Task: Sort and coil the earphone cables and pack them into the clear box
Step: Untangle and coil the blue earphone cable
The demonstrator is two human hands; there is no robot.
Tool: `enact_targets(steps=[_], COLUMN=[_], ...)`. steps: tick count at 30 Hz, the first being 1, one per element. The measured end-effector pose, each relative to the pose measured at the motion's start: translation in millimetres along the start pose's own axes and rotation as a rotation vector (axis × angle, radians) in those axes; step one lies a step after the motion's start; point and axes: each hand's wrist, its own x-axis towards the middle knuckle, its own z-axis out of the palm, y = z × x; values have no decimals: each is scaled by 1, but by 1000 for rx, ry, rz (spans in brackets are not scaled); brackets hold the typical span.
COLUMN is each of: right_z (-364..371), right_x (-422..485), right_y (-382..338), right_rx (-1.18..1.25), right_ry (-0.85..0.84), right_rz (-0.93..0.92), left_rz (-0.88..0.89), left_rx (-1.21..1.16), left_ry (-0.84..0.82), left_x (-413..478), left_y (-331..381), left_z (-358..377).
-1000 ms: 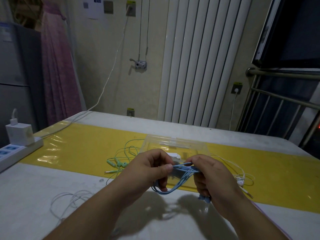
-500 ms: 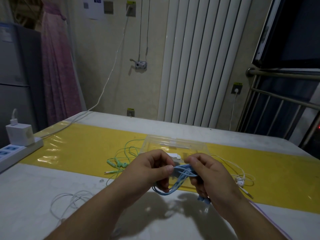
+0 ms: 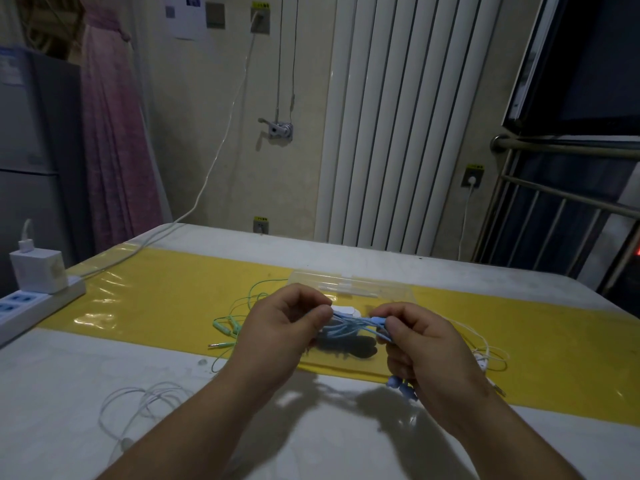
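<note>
A bundle of blue earphone cable [image 3: 349,326] stretches between my two hands above the table. My left hand [image 3: 280,329] pinches its left end, my right hand [image 3: 420,344] grips its right end, and blue earbuds [image 3: 401,386] hang below that hand. Just behind the hands lies the clear box [image 3: 353,289] on the yellow strip, with a white piece [image 3: 343,310] at its front edge. Green earphones [image 3: 230,327] lie tangled to the left of the box. White earphones [image 3: 485,355] lie to its right, and another white cable [image 3: 138,407] is loosely looped at the near left.
A white power strip [image 3: 38,303] with a charger plugged in sits at the table's left edge. A white cable [image 3: 207,181] runs from it up to a wall socket. A radiator and metal rails stand behind the table.
The hanging blue loop has been drawn up into a tighter bundle. Both hands have risen slightly toward the clear box.
</note>
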Motion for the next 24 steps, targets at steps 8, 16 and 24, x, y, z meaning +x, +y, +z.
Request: enact_targets(steps=[8,16,24], right_z=[2,-10,11], right_x=[3,-4,-17], right_y=[2,-8,-16], right_rx=[-151,-575,-1212], right_ry=[128,-180,-336], right_rz=[-30,3,-62], left_rz=[-15,-82,-69], left_rx=[67,317,357], left_ry=[-45,-174,-109], left_x=[-1,9,17], left_y=[5,9,4], left_z=[0,-27,-29])
